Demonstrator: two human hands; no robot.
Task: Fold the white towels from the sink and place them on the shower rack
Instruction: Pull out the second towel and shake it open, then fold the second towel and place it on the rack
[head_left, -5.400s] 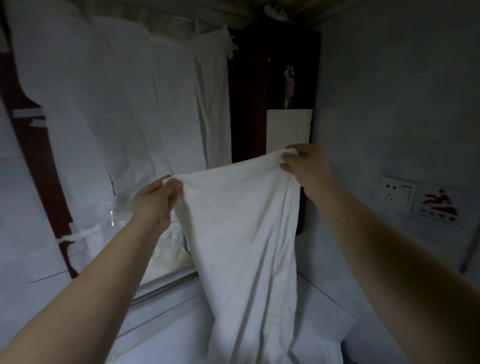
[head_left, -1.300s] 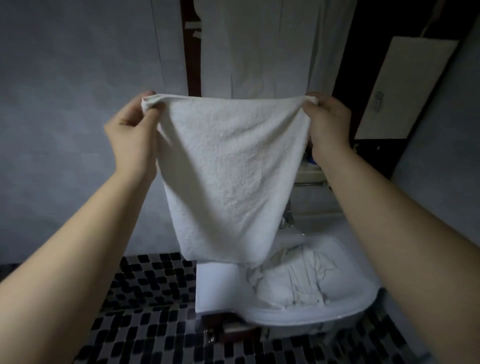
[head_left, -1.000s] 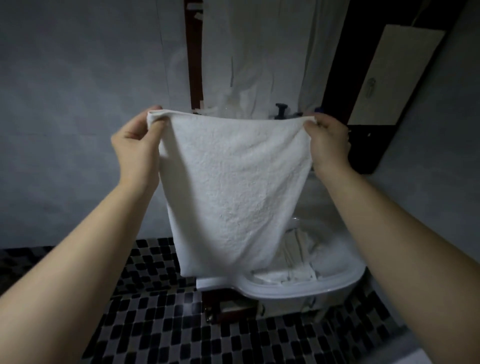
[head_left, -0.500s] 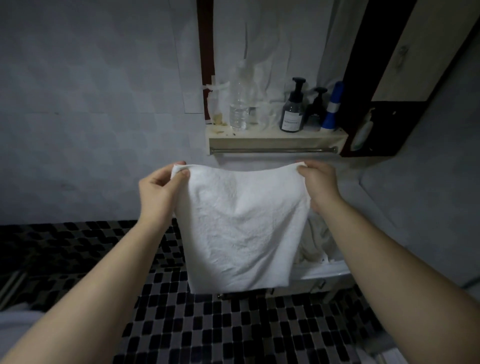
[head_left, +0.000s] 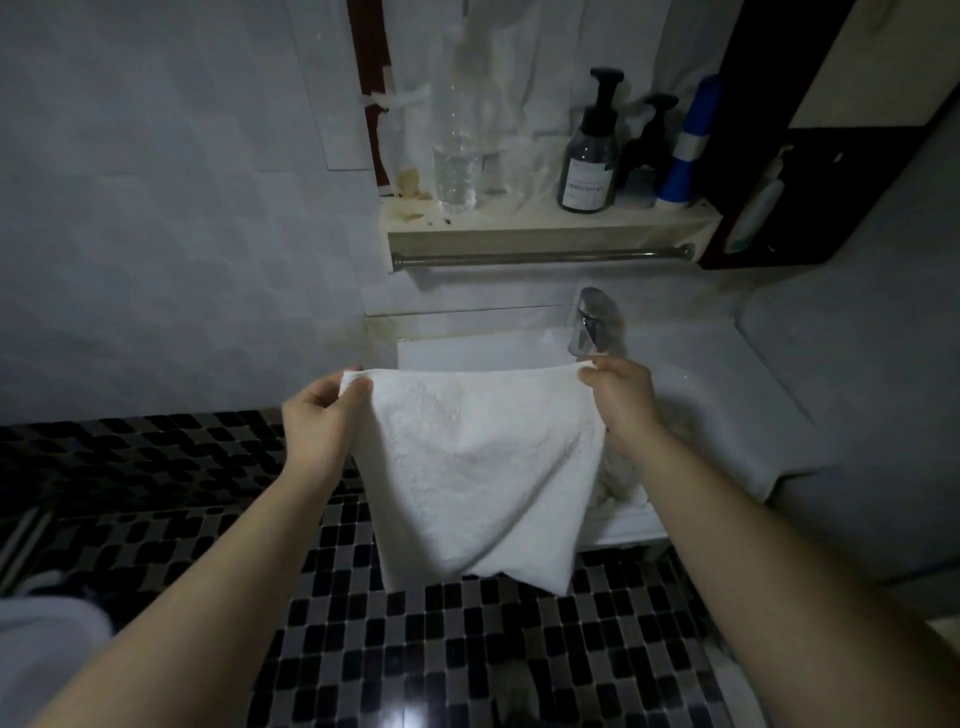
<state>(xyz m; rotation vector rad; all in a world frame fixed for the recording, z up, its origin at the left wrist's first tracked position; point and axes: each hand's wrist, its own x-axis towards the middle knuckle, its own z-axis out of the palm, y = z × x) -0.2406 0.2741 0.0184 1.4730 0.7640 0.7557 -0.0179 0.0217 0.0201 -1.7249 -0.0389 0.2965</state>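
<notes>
A folded white towel hangs in front of me, stretched flat between both hands. My left hand pinches its upper left corner and my right hand pinches its upper right corner. Behind and below the towel is the white sink, mostly hidden by the cloth. A bit of more crumpled white towel shows in the basin at the held towel's right edge. A chrome faucet stands just above my right hand.
A wall shelf with a metal bar under it carries a clear bottle, pump bottles and a blue-white container. A dark cabinet is at the right. Checkered tiles cover the floor.
The towel and both hands have come down from face height to sink level. My view has tilted down, so the shelf and faucet now show above the towel.
</notes>
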